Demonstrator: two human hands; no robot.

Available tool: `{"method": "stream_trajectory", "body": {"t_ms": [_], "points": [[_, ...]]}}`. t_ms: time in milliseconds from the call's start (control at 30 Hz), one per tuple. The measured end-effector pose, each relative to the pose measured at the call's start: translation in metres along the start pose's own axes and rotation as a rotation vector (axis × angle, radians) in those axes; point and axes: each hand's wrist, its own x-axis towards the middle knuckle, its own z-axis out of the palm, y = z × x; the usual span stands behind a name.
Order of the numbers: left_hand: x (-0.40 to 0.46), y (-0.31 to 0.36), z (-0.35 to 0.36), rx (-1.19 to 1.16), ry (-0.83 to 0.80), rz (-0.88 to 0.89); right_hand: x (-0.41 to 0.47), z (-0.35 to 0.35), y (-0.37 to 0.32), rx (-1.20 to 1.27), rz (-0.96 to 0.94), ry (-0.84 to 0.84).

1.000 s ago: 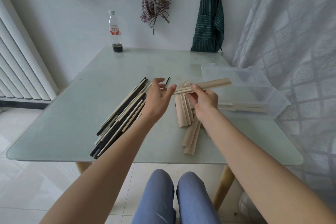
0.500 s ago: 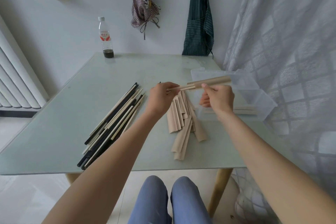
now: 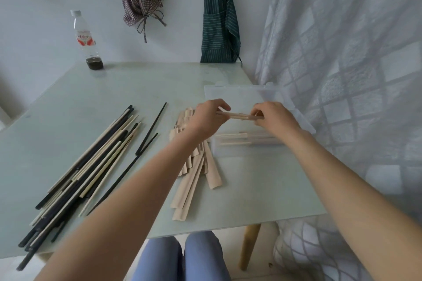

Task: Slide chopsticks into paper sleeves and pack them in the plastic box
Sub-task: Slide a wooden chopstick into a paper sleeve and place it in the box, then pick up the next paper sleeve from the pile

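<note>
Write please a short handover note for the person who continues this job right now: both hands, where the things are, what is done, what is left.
Left hand pinches the chopstick ends; right hand grips the paper sleeve above the open plastic box.
Done: a few sleeved pairs lie in the box.
Left: finish this pair and pack it; then the loose chopsticks on the table's left and the empty sleeves at its middle.

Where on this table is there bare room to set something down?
Bare table lies between the bottle and the plastic box, and along the near edge right of the paper sleeves. The left is crowded with chopsticks.
</note>
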Motion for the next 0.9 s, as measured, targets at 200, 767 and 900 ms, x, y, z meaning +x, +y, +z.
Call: {"method": "stream_trajectory", "body": {"t_ms": [200, 767, 900], "points": [[0.022, 0.008, 0.023, 0.480, -0.132, 0.124, 0.013, 0.010, 0.025, 0.024, 0.081, -0.188], [-0.028, -0.040, -0.031, 0.203, 0.160, -0.130, -0.010, 0.016, -0.087, 0.425, -0.158, -0.005], [-0.044, -0.080, -0.041, 0.320, 0.062, -0.301, -0.021, 0.045, -0.132, 0.385, -0.211, -0.113]]}}
